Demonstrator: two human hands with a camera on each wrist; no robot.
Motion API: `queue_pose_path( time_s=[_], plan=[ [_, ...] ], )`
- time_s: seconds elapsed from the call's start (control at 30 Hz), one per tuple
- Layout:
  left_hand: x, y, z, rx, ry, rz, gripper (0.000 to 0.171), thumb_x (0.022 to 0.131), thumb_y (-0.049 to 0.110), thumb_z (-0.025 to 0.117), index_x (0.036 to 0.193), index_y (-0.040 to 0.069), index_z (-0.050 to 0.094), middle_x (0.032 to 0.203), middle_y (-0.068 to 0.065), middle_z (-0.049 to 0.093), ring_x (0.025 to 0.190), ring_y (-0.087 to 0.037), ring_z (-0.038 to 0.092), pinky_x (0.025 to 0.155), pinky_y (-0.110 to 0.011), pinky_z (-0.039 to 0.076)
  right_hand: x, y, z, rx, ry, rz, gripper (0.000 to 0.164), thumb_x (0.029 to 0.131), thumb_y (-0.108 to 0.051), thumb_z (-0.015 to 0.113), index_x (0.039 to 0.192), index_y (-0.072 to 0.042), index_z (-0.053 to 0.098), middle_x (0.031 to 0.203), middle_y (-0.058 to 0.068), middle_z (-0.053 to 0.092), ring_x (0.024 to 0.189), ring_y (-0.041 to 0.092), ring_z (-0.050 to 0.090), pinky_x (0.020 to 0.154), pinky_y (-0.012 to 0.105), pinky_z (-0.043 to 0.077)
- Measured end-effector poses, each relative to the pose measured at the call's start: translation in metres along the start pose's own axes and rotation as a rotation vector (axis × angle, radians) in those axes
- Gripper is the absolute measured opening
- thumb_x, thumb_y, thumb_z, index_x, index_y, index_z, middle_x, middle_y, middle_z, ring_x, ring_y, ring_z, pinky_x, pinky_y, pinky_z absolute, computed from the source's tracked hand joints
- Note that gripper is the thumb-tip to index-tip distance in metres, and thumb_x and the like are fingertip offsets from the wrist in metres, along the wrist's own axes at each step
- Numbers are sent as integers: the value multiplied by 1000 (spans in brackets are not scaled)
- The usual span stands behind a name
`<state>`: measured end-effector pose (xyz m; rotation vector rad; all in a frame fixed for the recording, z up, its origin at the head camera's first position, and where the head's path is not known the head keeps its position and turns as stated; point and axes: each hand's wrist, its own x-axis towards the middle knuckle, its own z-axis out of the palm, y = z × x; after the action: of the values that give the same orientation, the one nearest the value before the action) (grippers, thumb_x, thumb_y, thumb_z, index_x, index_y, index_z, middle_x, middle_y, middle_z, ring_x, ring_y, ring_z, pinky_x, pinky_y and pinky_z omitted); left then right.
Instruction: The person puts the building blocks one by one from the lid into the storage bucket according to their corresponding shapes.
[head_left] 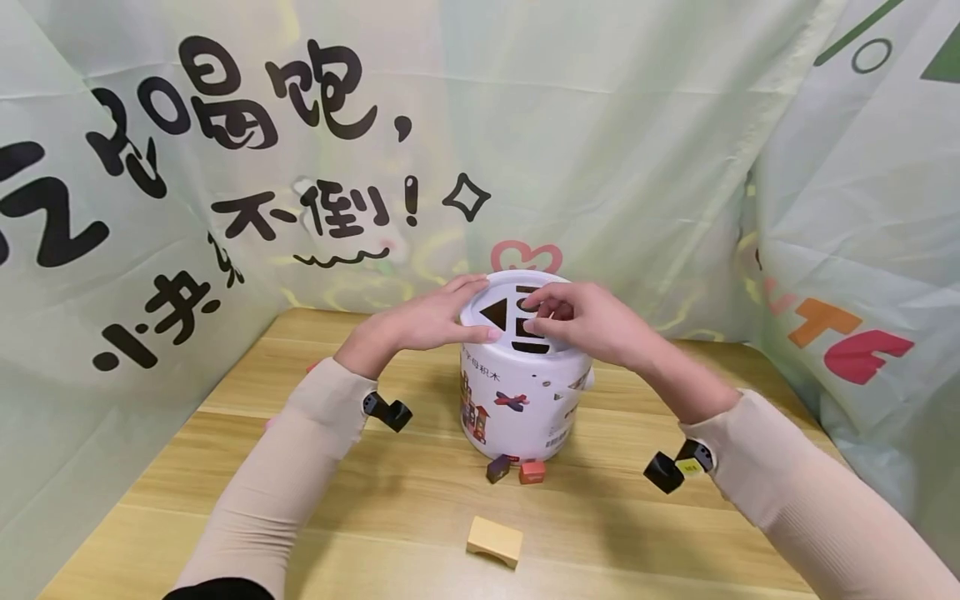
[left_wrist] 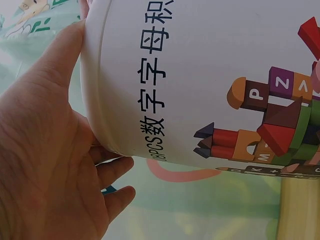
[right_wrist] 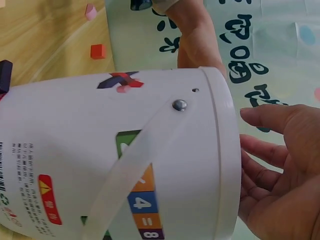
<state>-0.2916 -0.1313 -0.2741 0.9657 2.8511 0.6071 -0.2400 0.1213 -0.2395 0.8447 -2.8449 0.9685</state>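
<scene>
Bucket (head_left: 517, 408) under bent-fingered right hand (head_left: 592, 321)

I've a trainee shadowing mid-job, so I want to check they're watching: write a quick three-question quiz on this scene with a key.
1. True or false: the left hand touches the bucket.
2. What colour is the block nearest the bottom edge of the head view?
3. In the head view, what shape is the hole left of the lid's slots? A) star B) triangle C) heart

Key: 1. True. 2. Yellowish tan. 3. B.
</scene>
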Motion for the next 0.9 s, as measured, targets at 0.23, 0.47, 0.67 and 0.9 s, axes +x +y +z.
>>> queue_pose_path(
  time_s=[0.23, 0.47, 0.67, 0.9],
  plan=[
    [1, 0, 0, 4, 7, 2, 96, 87, 68, 54, 158, 14, 18, 162, -4, 13, 143, -28, 26, 112, -49, 28, -23, -2, 3, 17, 56, -24, 25, 92, -21, 69, 114, -10, 68, 92, 2, 66, 86, 19, 60, 77, 37, 50],
    [1, 1, -1, 16, 10, -1, 96, 86, 68, 55, 157, 14, 20, 162, -5, 15, 142, -28, 27, 112, -49, 28, -49, 0, 13, 85, 101, -110, 20, 91, -18, 72, 109, -13, 69, 87, -3, 65, 80, 14, 61, 74, 34, 53],
    [1, 2, -2, 22, 14, -3, 96, 86, 67, 57, 157, 14, 21, 162, -6, 16, 142, -29, 29, 112, -51, 29, -67, 3, 26, 107, 79, -216, 20, 90, -17, 73, 109, -15, 69, 88, -8, 64, 80, 10, 61, 73, 30, 54],
    [1, 2, -1, 14, 19, -4, 96, 86, 67, 57, 157, 14, 22, 162, -5, 16, 143, -27, 26, 112, -50, 27, -84, 17, 50, 105, 10, -276, 24, 92, -20, 71, 114, -12, 68, 97, -5, 66, 82, 8, 61, 73, 31, 54]
  ],
)
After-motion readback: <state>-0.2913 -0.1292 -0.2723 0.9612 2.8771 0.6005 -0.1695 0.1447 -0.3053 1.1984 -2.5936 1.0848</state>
